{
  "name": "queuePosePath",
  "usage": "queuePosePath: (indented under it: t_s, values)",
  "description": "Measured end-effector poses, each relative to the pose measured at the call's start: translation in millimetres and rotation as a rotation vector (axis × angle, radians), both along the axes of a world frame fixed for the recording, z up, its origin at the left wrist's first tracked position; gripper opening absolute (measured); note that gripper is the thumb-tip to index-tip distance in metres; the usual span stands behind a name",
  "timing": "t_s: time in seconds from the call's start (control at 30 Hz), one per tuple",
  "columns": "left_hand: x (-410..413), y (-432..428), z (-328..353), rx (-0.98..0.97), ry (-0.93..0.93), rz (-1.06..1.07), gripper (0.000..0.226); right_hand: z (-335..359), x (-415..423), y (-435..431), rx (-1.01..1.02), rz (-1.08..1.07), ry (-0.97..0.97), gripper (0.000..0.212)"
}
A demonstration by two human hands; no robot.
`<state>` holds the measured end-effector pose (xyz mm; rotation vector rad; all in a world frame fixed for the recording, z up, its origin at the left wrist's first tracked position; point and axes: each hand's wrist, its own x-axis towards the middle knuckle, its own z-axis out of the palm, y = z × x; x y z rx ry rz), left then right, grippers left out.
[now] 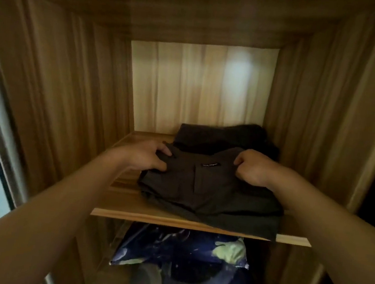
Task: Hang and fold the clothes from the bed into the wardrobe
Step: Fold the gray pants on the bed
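Wardrobe (71, 82) walls: mid-brown wood, streaky vertical grain. Back panel (188, 88): paler, cream-tan, same grain, with one whitish glare patch. Shelf (149, 218) front edge: light honey wood. Folded garment (211, 191): plain dark grey-brown, with a small black label (211, 165) (pale lettering, illegible). Rear garment (224, 134): darker, near black. Bundle (180, 253) below: navy and blue print with pale green and white patches.
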<state>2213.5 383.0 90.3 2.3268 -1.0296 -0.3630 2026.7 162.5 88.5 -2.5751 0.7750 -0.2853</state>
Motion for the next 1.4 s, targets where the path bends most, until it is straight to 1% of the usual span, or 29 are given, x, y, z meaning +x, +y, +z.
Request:
queuePosePath:
  t_s: [0.07, 0.17, 0.27, 0.4, 0.53, 0.6, 0.63, 0.7, 0.73, 0.8, 0.83, 0.9, 0.97, 1.0, 1.03, 1.07, 1.1, 1.13, 1.2, 1.27, 1.4]
  values:
    - [10, -9, 11, -0.052, 0.003, -0.019, 0.044, 15, 2, -6, -0.053, -0.011, -0.017, 0.025]
    - [25, -24, 31, -0.155, 0.078, -0.044, 0.038, 43, 9, -21, -0.117, -0.041, -0.045, 0.029]
    - [40, -45, 49, -0.194, 0.137, -0.031, 0.040, 66, 24, -40, -0.105, -0.090, -0.062, 0.036]
    - [67, -83, 61, -0.209, 0.160, -0.012, 0.044, 81, 57, -70, -0.070, -0.128, -0.080, 0.036]
    - [99, -127, 71, -0.323, 0.210, 0.016, 0.052, 93, 89, -105, -0.101, -0.181, -0.134, 0.039]
    - [113, -149, 65, -0.391, 0.215, 0.040, 0.049, 91, 101, -123, -0.153, -0.228, -0.096, 0.047]
    - [121, -160, 57, -0.389, 0.214, 0.060, 0.043, 85, 104, -128, -0.176, -0.245, -0.025, 0.055]
    - [130, -174, 34, -0.293, 0.164, 0.107, 0.035, 64, 110, -132, -0.226, -0.230, 0.179, 0.067]
    - [135, -180, 24, -0.240, 0.103, 0.123, 0.037, 52, 113, -133, -0.237, -0.195, 0.258, 0.070]
    - [140, -190, 10, -0.210, -0.045, 0.121, 0.043, 32, 117, -134, -0.223, -0.142, 0.315, 0.076]
    - [140, -194, 9, -0.211, -0.113, 0.100, 0.043, 26, 119, -135, -0.221, -0.133, 0.305, 0.077]
    - [137, -204, 12, -0.214, -0.238, 0.037, 0.037, 23, 128, -140, -0.223, -0.116, 0.259, 0.076]
    - [138, -220, 13, -0.174, -0.341, -0.027, 0.036, 22, 139, -147, -0.239, -0.107, 0.225, 0.074]
    - [139, -229, 11, -0.120, -0.384, -0.046, 0.042, 22, 146, -152, -0.263, -0.111, 0.211, 0.074]
    - [140, -237, 8, -0.038, -0.413, -0.055, 0.053, 19, 152, -156, -0.289, -0.113, 0.196, 0.075]
    - [140, -244, 2, 0.051, -0.424, -0.054, 0.065, 15, 158, -161, -0.313, -0.113, 0.188, 0.077]
    - [141, -249, -7, 0.126, -0.420, -0.036, 0.071, 7, 163, -164, -0.329, -0.116, 0.193, 0.079]
    - [143, -253, -17, 0.169, -0.419, -0.011, 0.073, -4, 167, -167, -0.334, -0.126, 0.204, 0.081]
    - [147, -259, -32, 0.175, -0.436, 0.009, 0.073, -27, 173, -172, -0.291, -0.147, 0.187, 0.084]
    - [150, -262, -38, 0.160, -0.460, 0.010, 0.076, -44, 178, -178, -0.246, -0.162, 0.125, 0.085]
    - [155, -265, -38, 0.151, -0.503, 0.014, 0.079, -45, 185, -188, -0.226, -0.161, 0.120, 0.084]
